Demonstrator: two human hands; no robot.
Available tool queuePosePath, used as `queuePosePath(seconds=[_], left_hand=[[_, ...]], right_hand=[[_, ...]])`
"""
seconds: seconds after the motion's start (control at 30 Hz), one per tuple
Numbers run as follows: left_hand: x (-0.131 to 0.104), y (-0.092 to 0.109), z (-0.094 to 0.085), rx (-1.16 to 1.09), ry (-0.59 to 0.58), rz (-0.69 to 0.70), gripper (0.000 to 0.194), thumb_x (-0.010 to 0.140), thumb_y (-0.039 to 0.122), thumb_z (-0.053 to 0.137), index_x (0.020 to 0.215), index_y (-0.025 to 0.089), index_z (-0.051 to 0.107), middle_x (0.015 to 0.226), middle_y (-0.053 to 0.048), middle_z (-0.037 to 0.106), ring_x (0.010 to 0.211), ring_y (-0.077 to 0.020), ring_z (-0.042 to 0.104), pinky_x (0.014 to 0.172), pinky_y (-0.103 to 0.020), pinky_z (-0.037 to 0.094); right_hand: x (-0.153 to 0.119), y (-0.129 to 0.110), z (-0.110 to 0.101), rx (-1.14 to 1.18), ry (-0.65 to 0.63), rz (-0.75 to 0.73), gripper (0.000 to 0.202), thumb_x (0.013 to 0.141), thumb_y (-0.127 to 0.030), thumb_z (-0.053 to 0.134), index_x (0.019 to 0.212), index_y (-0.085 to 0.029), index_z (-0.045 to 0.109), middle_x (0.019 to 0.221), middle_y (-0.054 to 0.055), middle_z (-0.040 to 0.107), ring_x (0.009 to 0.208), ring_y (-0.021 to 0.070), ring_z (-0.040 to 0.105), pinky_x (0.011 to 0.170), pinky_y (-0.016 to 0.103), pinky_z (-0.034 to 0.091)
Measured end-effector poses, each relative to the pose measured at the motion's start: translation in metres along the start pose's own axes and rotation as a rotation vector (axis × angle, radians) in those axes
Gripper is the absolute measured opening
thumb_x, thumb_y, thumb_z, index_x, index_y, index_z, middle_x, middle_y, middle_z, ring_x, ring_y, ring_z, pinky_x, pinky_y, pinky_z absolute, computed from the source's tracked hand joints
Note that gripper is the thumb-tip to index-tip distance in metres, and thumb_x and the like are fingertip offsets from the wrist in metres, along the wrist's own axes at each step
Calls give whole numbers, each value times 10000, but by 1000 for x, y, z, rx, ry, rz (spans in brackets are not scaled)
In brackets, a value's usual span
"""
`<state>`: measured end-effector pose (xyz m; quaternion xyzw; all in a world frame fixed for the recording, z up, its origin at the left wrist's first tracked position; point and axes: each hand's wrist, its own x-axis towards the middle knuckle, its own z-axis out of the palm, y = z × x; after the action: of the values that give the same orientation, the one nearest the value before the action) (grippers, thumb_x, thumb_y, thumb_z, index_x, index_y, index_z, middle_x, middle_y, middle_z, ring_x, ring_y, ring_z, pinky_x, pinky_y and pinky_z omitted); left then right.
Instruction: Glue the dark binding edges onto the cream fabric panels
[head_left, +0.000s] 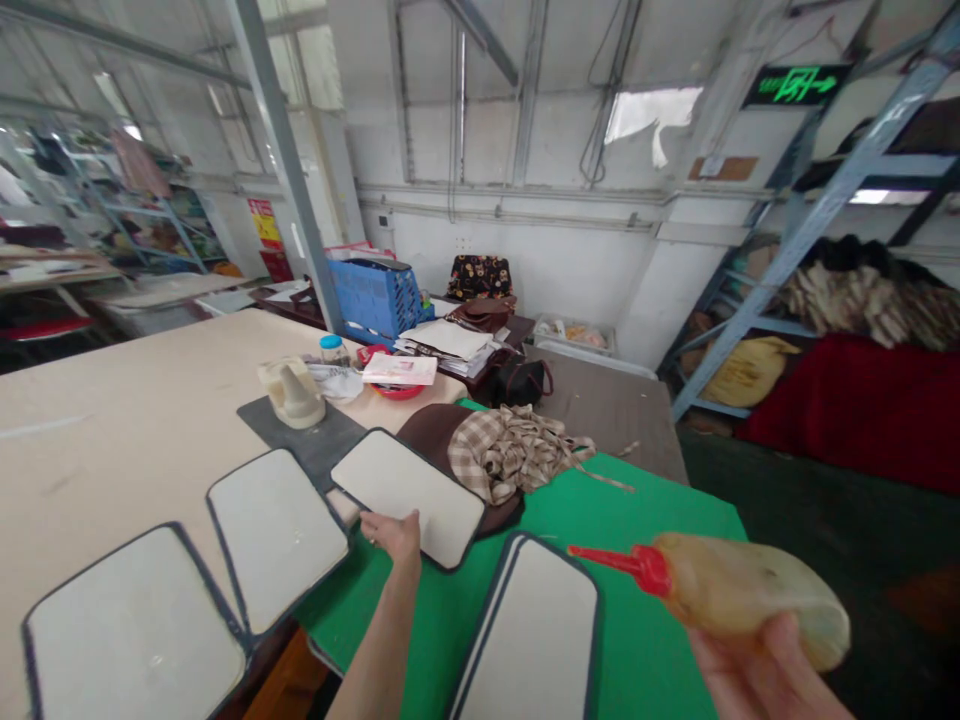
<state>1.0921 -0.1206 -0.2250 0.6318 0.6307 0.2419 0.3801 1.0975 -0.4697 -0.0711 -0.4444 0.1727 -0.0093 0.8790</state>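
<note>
My left hand (391,533) grips the near edge of a white panel with a dark border (411,492), thumb on its face. In my right hand (765,660) is a yellowish squeeze bottle (754,590), lying sideways, its red nozzle pointing left. Below and between the hands, another bordered white panel (536,635) rests on the green surface (637,640). Two more such panels, one middle left (277,535) and one at the lower left (135,630), lie side by side.
Checked fabric strips (517,450) lie beyond the held panel. A cream-coloured container (292,395) stands on a dark mat (259,415). Papers (454,345) and a blue crate (375,298) are further back, near a metal post (292,170). Shelving (817,220) is at right.
</note>
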Motion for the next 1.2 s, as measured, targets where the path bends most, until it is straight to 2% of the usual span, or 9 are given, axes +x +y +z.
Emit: queuePosePath(seconds=[0.07, 0.13, 0.23, 0.37, 0.63, 0.77, 0.93, 1.03, 1.2], left_hand=[[-21, 0, -1, 42, -50, 83, 793, 802, 238, 608, 1429, 29, 169, 1456, -317, 191, 1359, -418, 210, 1023, -556, 295], [-52, -7, -2, 81, -169, 220, 560, 850, 215, 513, 1376, 115, 350, 1439, -236, 308, 1319, -390, 310, 1018, -558, 296], [-111, -27, 0, 142, -453, 480, 351, 807, 243, 595, 1153, 187, 611, 1252, -116, 570, 1185, -269, 498, 1013, -357, 362], [-173, -53, 9, 312, -553, 544, 599, 600, 172, 770, 1167, 79, 600, 1311, -215, 528, 1215, -373, 448, 988, -431, 357], [-189, -39, 9, 435, -472, 456, 648, 569, 115, 754, 1175, 68, 530, 1261, -247, 534, 1188, -418, 457, 910, -480, 378], [-196, -31, -3, 297, -557, 543, 440, 775, 173, 569, 1210, 123, 520, 1138, -158, 649, 1042, -269, 614, 872, -332, 438], [-197, 1, -58, 11, -660, 676, 355, 788, 328, 535, 1047, 154, 703, 1054, -137, 709, 993, -300, 635, 869, -340, 452], [-198, 35, -117, 67, -755, 844, 312, 756, 353, 570, 962, 209, 756, 807, -91, 727, 729, -278, 642, 666, -318, 458], [-195, 85, -211, 157, -865, 987, 188, 740, 312, 626, 848, 279, 777, 777, -61, 717, 781, -270, 615, 738, -296, 419]], right_hand=[[-9, -8, 9, 79, 99, 119, 268, 784, -428, 651, 1014, -294, 690, 1039, -34, 727, 812, 170, 696, 624, 217, 612], [-16, -16, 13, 118, 123, 162, 281, 794, -441, 630, 1023, -291, 690, 1076, -30, 718, 823, 173, 699, 617, 218, 613], [-19, -25, 4, 133, 138, 162, 312, 760, -475, 657, 1011, -295, 698, 1083, -23, 717, 812, 181, 705, 606, 224, 612], [-15, -31, -14, 163, 22, 137, 367, 651, -445, 771, 983, -302, 706, 1062, -12, 725, 853, 201, 706, 648, 234, 608], [-11, -45, -31, 197, -47, 111, 446, 481, -453, 871, 878, -310, 725, 958, -11, 750, 833, 206, 709, 666, 227, 594], [-5, -56, -30, 197, -191, 41, 431, 556, -459, 835, 943, -319, 710, 988, -7, 743, 927, 206, 687, 764, 259, 571], [9, -78, -16, 149, -296, -27, 455, 512, -458, 852, 915, -300, 712, 1000, 24, 738, 1003, 259, 654, 918, 400, 504], [14, -91, -1, 90, -385, -60, 458, 459, -471, 860, 853, -288, 716, 959, 39, 742, 1028, 303, 635, 976, 474, 442], [5, -103, 26, 5, -597, -56, 557, 382, -485, 854, 869, -258, 711, 898, 72, 741, 1014, 346, 628, 946, 519, 436]])
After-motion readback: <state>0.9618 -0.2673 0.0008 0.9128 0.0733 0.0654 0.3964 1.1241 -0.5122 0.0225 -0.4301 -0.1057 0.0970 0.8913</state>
